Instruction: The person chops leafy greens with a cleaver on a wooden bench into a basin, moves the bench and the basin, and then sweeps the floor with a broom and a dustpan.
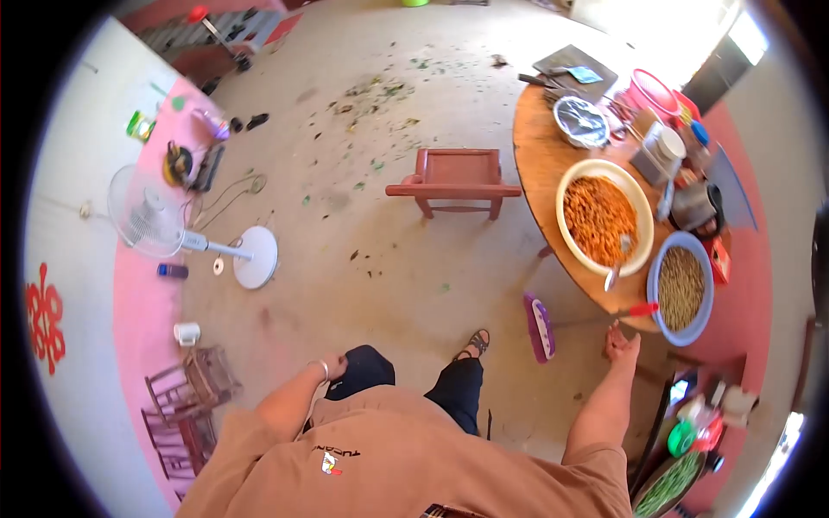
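My right hand [619, 346] is at the near edge of the round wooden table [540, 164], fingers curled together; what they hold, if anything, is too small to make out. Just beyond it lies a knife with a red handle [643, 308] at the table's edge. A blue basin [710, 289] of small brownish pieces stands to the right of the knife. Farther in, a cream basin [566, 233] holds an orange-red chopped mixture, with a spoon [612, 278] resting on its rim. My left hand [336, 368], below a bracelet, hangs by my dark-clad thigh, its fingers mostly hidden.
A reddish wooden chair [458, 177] stands ahead, left of the table. A purple-and-white dustpan-like object [540, 328] is on the floor near the table. At left are a standing fan [255, 257] and small wooden chairs [194, 388]. Green scraps [393, 91] litter the floor.
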{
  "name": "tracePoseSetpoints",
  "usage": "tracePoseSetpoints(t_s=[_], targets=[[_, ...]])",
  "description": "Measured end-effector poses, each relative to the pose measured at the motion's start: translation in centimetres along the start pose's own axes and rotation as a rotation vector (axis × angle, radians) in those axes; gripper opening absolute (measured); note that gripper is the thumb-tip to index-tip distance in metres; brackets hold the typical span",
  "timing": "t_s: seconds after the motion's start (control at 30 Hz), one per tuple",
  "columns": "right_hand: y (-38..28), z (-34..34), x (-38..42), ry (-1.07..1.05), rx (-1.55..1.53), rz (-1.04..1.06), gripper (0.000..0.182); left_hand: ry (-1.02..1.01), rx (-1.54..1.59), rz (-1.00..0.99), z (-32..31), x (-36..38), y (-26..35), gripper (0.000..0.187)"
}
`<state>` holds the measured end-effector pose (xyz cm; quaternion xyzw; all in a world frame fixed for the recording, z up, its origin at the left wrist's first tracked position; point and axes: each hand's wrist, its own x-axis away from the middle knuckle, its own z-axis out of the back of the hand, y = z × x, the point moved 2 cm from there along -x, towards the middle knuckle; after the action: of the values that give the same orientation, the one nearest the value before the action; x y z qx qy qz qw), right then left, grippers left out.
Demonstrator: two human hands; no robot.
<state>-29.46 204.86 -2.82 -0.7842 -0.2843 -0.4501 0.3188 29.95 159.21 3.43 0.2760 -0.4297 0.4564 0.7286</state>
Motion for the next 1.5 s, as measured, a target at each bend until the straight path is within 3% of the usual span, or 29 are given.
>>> tracePoseSetpoints(t_s=[0.1, 0.2, 0.23, 0.3, 0.37, 0.4, 0.43, 0.5, 0.57, 0.6, 0.67, 0.7, 0.73, 0.77, 0.8, 0.83, 0.9, 0.93, 0.97, 1.07, 1.17, 1.2, 1.23, 1.37, 1.43, 1.5], targets=[[-1.6, -2.8, -2.9, -0.048, 0.084, -0.18, 0.062, 0.134, 0.138, -0.165, 3.5, -2.3, 7.7, 0.028], [-0.4, -4.1, -3.6, -0.053, 0.056, -0.184, 0.051, 0.189, 0.267, -0.31, 7.4, -6.2, 15.2, 0.024], [0.5, -4.5, -3.7, -0.011, 0.063, -0.056, 0.04, 0.114, 0.445, -0.296, 8.8, -7.8, 17.8, 0.025], [3.1, -3.1, -3.7, -0.071, 0.117, 0.019, 0.035, -0.023, 0.758, -0.262, 10.7, -13.8, 21.4, 0.035], [8.5, -1.3, 0.7, 0.14, -0.172, -0.025, 0.021, -0.1, 1.044, -0.181, 13.0, -19.0, 25.4, 0.054], [11.1, -2.0, 5.1, 0.146, -0.315, -0.258, 0.021, -0.11, 1.197, -0.119, 15.2, -19.7, 27.9, 0.064], [13.1, 4.1, 3.4, 0.146, -0.431, -0.426, 0.025, -0.179, 1.351, -0.083, 16.6, -22.1, 29.6, 0.069], [16.9, 8.3, 6.9, 0.197, -0.327, -0.541, 0.021, -0.274, 1.495, -0.051, 19.1, -25.4, 32.9, 0.075], [18.6, 9.3, 10.6, 0.183, -0.195, -0.673, 0.017, -0.063, 1.897, 0.093, 22.3, -26.2, 36.6, 0.069], [19.4, 7.3, 11.8, 0.189, -0.197, -0.651, 0.017, -0.089, 1.897, 0.09, 23.3, -27.4, 38.0, 0.069], [21.3, 3.5, 14.3, 0.243, 0.523, -0.604, 0.012, -0.098, 2.419, 0.004, 24.1, -29.7, 39.3, 0.054], [22.4, 3.2, 13.5, 0.3, 0.768, -0.589, 0.012, -0.071, 2.475, -0.201, 22.5, -33.3, 39.4, 0.028], [23.6, 2.3, 13.0, 0.328, 0.778, -0.624, 0.012, -0.07, 2.498, -0.078, 22.0, -34.1, 39.4, 0.013], [25.2, 0.8, 11.6, 0.301, 1.042, -0.624, 0.014, -0.186, 2.496, 0.11, 22.0, -34.6, 39.0, 0.022], [27.1, -0.7, 9.8, 0.25, 1.299, -0.605, 0.016, -0.23, 2.556, 0.138, 23.2, -34.0, 38.7, 0.023], [29.0, -1.4, 8.0, 0.244, 1.318, -0.623, 0.017, -0.111, 2.524, 0.161, 26.1, -30.7, 37.9, 0.021], [31.9, -4.9, 4.5, 0.128, 1.522, -0.605, 0.015, -0.034, 2.499, -0.159, 29.8, -33.9, 34.6, 0.017], [33.1, -7.2, 3.5, 0.013, 1.706, -0.581, 0.013, -0.12, 2.333, -0.118, 33.5, -32.2, 32.1, 0.014], [34.5, -9.1, 3.1, 0.06, 1.676, -0.561, 0.013, 0.076, 2.254, -0.192, 35.6, -35.5, 28.8, 0.011], [38.1, -19.3, 3.8, 0.107, 1.411, -0.517, 0.014, 0.001, 2.218, -0.136, 44.3, -30.4, 21.0, 0.013], [41.2, -25.4, 1.3, -0.048, 1.366, -0.502, 0.016, 0.058, 2.103, -0.189, 47.1, -22.7, 14.7, 0.009], [42.1, -27.7, 0.3, -0.087, 1.413, -0.483, 0.016, 0.079, 2.044, -0.175, 47.1, -20.2, 12.9, 0.006], [43.0, -29.7, -0.5, -0.105, 1.414, -0.456, 0.015, -0.026, 2.026, -0.287, 46.9, -16.6, 11.6, 0.012], [45.1, -36.4, -3.2, -0.183, 1.438, -0.436, 0.011, 0.194, 2.073, -0.025, 40.4, -9.9, 5.3, 0.029], [44.9, -37.4, -5.3, -0.203, 1.262, -0.435, 0.011, 0.3, 1.971, 0.11, 35.5, -8.2, 2.9, 0.009], [43.7, -37.3, -4.4, -0.263, 1.453, -0.436, 0.011, 0.42, 1.904, 0.124, 31.2, -5.8, 1.8, 0.007]])
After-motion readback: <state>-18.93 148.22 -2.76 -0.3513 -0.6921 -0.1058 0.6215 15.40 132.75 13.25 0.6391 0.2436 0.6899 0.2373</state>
